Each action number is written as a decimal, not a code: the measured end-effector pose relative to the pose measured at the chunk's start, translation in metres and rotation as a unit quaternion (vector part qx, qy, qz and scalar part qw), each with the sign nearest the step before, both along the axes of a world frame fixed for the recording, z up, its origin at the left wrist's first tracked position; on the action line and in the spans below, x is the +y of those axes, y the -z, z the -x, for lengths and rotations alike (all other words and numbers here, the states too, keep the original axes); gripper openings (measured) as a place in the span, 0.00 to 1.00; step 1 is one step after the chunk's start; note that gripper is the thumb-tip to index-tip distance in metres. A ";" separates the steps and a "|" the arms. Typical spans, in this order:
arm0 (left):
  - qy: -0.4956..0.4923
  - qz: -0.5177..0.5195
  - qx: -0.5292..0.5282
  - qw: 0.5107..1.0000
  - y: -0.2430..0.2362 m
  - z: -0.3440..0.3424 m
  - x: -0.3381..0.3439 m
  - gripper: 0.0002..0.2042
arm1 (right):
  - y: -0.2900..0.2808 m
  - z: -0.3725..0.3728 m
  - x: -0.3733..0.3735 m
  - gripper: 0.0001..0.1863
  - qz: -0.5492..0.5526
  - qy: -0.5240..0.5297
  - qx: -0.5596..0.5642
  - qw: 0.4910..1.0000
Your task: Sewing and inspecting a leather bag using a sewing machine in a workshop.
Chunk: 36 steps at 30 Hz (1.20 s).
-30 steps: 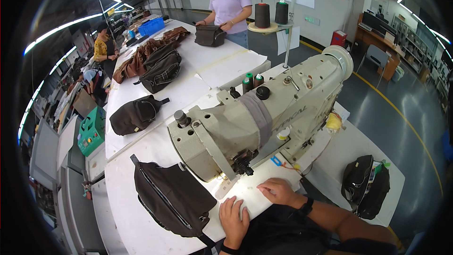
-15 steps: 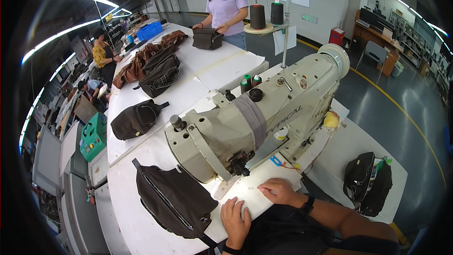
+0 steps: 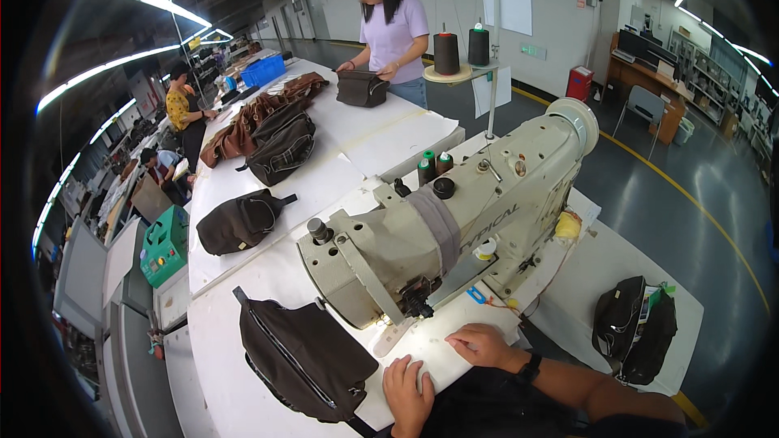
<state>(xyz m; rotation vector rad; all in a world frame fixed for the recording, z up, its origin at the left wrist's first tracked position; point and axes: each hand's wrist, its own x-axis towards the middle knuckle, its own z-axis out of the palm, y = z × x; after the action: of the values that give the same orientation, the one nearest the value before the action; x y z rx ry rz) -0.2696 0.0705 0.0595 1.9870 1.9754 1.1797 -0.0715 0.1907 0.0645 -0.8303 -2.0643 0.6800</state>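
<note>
My left hand [image 3: 408, 396] lies flat on the white table edge, fingers apart and holding nothing. Just left of it rests a dark brown zippered bag [image 3: 304, 357], its long zipper facing up, close beside the hand. My right hand [image 3: 484, 347] rests on the table right of the needle area, its fingers curled and tips drawn together; whether anything small is between them is hidden. In front of both hands stands a beige industrial sewing machine [image 3: 487, 195] with a grey cloth band around its arm. Its lit needle area [image 3: 385, 337] has no bag under it.
Another dark bag [image 3: 238, 223] lies beyond the machine, with more dark bags [image 3: 280, 146] and brown ones behind. Across the table a person [image 3: 393, 32] handles a dark bag [image 3: 361, 89]. Thread cones [image 3: 446, 54] stand on a holder. An open dark bag [image 3: 633, 328] sits at right.
The view has tilted slightly upward, so the scene sits lower in the picture. Both my hands keep nearly the same places and poses on the table.
</note>
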 end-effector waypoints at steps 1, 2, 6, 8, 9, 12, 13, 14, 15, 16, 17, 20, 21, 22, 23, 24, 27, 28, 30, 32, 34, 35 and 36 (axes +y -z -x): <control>0.000 -0.005 -0.001 1.000 -0.001 0.000 0.000 0.14 | 0.000 0.000 0.000 0.04 0.001 0.001 0.001 1.000; -0.001 -0.010 -0.002 1.000 -0.001 -0.001 0.000 0.14 | 0.001 0.000 0.001 0.04 -0.007 0.001 0.012 1.000; 0.000 -0.009 -0.001 1.000 -0.002 0.000 0.001 0.14 | 0.003 0.000 0.004 0.04 -0.009 -0.005 0.012 1.000; 0.000 -0.005 -0.003 1.000 -0.002 -0.001 0.002 0.14 | 0.003 0.000 0.004 0.04 -0.003 -0.003 0.010 1.000; 0.000 -0.004 -0.003 1.000 -0.001 -0.001 0.002 0.14 | 0.003 0.000 0.005 0.04 0.002 -0.002 0.009 1.000; -0.001 -0.001 0.005 1.000 -0.001 0.000 0.002 0.14 | 0.003 0.000 0.005 0.04 -0.001 -0.004 0.010 1.000; -0.001 0.000 0.004 1.000 -0.001 -0.001 0.002 0.14 | 0.003 0.000 0.005 0.04 0.000 -0.003 0.010 1.000; -0.001 0.001 0.004 1.000 -0.002 -0.001 0.002 0.14 | 0.004 0.000 0.005 0.04 -0.003 -0.004 0.014 1.000; -0.001 0.002 0.004 1.000 -0.002 -0.001 0.002 0.14 | 0.004 0.000 0.005 0.04 -0.006 -0.006 0.018 1.000; -0.001 0.003 0.002 1.000 -0.002 -0.001 0.002 0.14 | 0.004 0.000 0.005 0.04 -0.005 -0.006 0.018 1.000; -0.001 0.003 0.000 1.000 -0.002 -0.001 0.002 0.14 | 0.004 0.000 0.005 0.04 -0.004 -0.004 0.017 1.000; -0.003 0.004 0.001 1.000 -0.004 -0.002 0.001 0.14 | 0.002 0.000 0.004 0.04 -0.001 -0.004 0.018 1.000; -0.003 0.005 0.001 1.000 -0.005 -0.002 0.002 0.14 | 0.002 0.000 0.004 0.04 -0.001 -0.005 0.020 1.000; -0.002 -0.003 0.006 1.000 -0.006 -0.002 0.002 0.14 | 0.002 0.000 0.003 0.04 0.000 -0.005 0.020 1.000; -0.002 -0.011 0.012 1.000 -0.006 -0.002 0.002 0.14 | 0.002 0.000 0.003 0.04 0.000 -0.003 0.019 1.000; -0.002 -0.011 0.012 1.000 -0.006 -0.002 0.002 0.14 | 0.002 0.000 0.003 0.04 0.000 -0.002 0.019 1.000; -0.002 -0.011 0.015 1.000 -0.006 -0.002 0.002 0.14 | 0.002 0.000 0.003 0.04 -0.006 -0.002 0.015 1.000; -0.002 -0.012 0.016 1.000 -0.006 -0.002 0.002 0.14 | 0.002 0.000 0.003 0.04 -0.006 -0.002 0.015 1.000; -0.002 -0.012 0.017 1.000 -0.006 -0.002 0.001 0.14 | 0.003 0.000 0.003 0.04 -0.004 0.001 0.013 1.000; 0.001 -0.013 0.017 1.000 -0.006 -0.002 0.001 0.13 | 0.001 0.001 0.003 0.03 -0.007 0.000 0.016 1.000; 0.002 -0.012 0.016 1.000 -0.006 -0.001 0.002 0.13 | -0.001 0.002 0.002 0.03 -0.011 -0.001 0.019 1.000; 0.003 -0.012 0.015 1.000 -0.006 -0.002 0.002 0.13 | 0.000 0.002 0.003 0.03 -0.016 0.000 0.024 1.000; 0.003 -0.011 0.015 1.000 -0.007 -0.002 0.002 0.13 | 0.000 0.002 0.003 0.03 -0.021 0.001 0.028 0.999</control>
<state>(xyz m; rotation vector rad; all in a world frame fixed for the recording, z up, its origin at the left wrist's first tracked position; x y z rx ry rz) -0.2677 0.0724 0.0661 2.0315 1.9764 1.1820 -0.0733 0.1939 0.0643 -0.7814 -2.0195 0.6489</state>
